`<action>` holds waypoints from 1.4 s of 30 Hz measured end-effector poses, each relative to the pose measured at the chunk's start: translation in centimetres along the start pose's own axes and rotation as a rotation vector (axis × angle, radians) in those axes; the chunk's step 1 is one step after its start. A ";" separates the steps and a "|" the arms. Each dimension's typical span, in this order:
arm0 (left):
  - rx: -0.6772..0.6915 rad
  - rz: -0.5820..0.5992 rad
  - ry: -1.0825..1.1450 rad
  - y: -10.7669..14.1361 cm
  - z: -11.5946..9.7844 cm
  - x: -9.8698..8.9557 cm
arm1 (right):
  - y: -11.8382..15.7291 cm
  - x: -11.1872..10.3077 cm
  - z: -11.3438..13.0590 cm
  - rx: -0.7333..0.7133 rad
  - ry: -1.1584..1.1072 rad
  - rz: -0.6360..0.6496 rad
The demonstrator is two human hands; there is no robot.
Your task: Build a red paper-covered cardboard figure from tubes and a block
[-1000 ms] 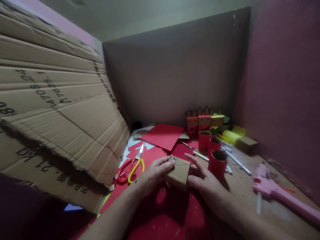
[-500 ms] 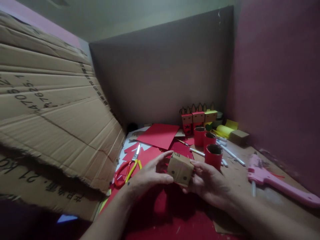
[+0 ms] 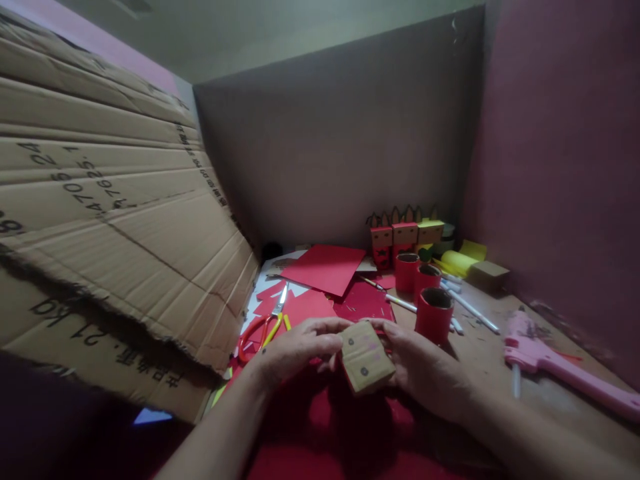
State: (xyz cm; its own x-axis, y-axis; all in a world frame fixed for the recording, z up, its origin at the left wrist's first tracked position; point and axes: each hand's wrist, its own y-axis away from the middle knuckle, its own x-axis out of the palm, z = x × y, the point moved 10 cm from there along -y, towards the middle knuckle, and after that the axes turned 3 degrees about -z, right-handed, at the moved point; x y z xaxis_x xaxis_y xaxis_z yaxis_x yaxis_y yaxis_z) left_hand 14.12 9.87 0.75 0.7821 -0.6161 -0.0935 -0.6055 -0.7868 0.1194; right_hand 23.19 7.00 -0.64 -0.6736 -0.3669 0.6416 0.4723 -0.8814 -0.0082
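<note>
A small brown cardboard box (image 3: 367,360) with two drawn dark dots is held between both hands above the red work surface (image 3: 320,447). My left hand (image 3: 300,347) grips its left side, with the thumb near the top left corner. On the right and far sides, my right hand (image 3: 425,367) closes round it; some of its fingertips are hidden behind the box. Scissors (image 3: 263,331) with red and yellow handles lie just beyond my left wrist. Three red cardboard tubes (image 3: 435,319) stand upright past my right hand.
A large cardboard sheet (image 3: 125,227) leans along the left. Red paper (image 3: 325,268) lies at the back, near several box-headed figures (image 3: 405,233). White markers (image 3: 473,308), a yellow roll (image 3: 457,263) and a pink glue gun (image 3: 550,367) occupy the right side.
The box has turned in my hands, so its dotted face now points another way, and it sits slightly lower. Both hands have shifted their hold. The whole view has moved a little.
</note>
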 end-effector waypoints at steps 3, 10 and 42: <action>-0.012 -0.007 -0.016 0.1 0.2 -0.1 | 0.0 -0.3 0.0 -0.001 0.060 -0.047; 0.034 -0.072 0.043 -0.7 0.8 -1.0 | -0.1 0.1 0.2 -0.008 0.002 0.006; 0.024 -0.044 -0.280 0.3 -0.7 -1.4 | -0.1 -1.7 2.6 -0.257 0.903 -0.257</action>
State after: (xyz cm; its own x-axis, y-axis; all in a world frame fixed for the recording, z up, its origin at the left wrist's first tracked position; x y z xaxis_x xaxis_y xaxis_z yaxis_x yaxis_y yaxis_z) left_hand 12.92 10.51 1.60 0.7391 -0.5646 -0.3675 -0.5776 -0.8118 0.0855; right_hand 25.73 8.48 0.28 -0.9718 -0.1497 -0.1819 0.1836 -0.9652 -0.1863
